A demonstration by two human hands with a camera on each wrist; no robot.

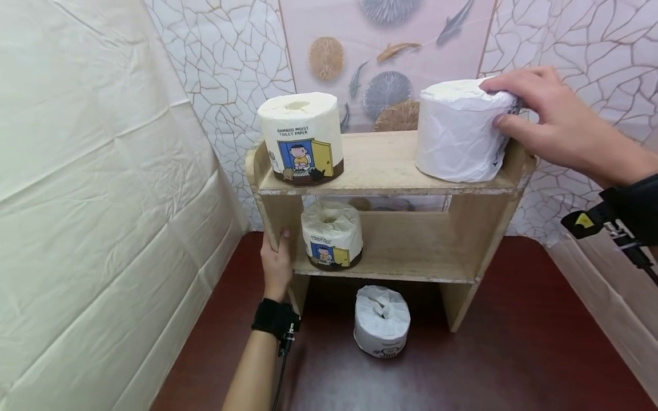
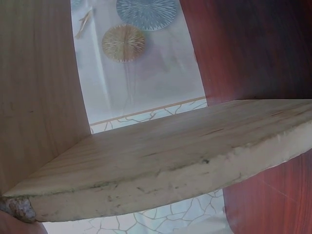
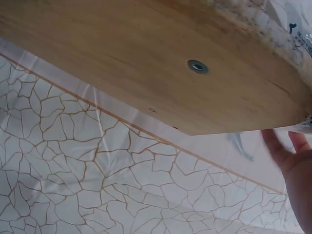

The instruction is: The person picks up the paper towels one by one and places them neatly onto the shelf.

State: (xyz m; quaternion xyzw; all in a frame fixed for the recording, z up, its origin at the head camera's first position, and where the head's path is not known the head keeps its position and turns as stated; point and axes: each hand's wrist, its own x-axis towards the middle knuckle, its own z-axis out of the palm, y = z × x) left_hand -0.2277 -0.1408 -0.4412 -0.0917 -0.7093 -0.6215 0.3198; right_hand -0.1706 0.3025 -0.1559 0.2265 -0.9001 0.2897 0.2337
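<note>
Up in the upper right of the head view, the right hand [image 1: 545,117] curls its fingers and thumb round a white-wrapped roll [image 1: 457,131] standing upright on the right end of the top board of a small wooden shelf [image 1: 390,165]. At the left end of that same board, well apart from it, stands a printed roll [image 1: 300,137] labelled as bamboo toilet paper. Lower and left of centre, the left hand [image 1: 276,264] grips the shelf's left upright, thumb on the front edge; how the other fingers lie behind the wood I cannot quite tell. Just beside that hand, on the middle board, sits a second printed roll [image 1: 332,234]. Under the shelf, near the bottom centre of the frame, another white roll [image 1: 382,321] rests on the dark red desk [image 1: 514,354]. Both wrist views show little more than boards from close up; the right one catches fingertips [image 3: 292,151] at its right edge.
</note>
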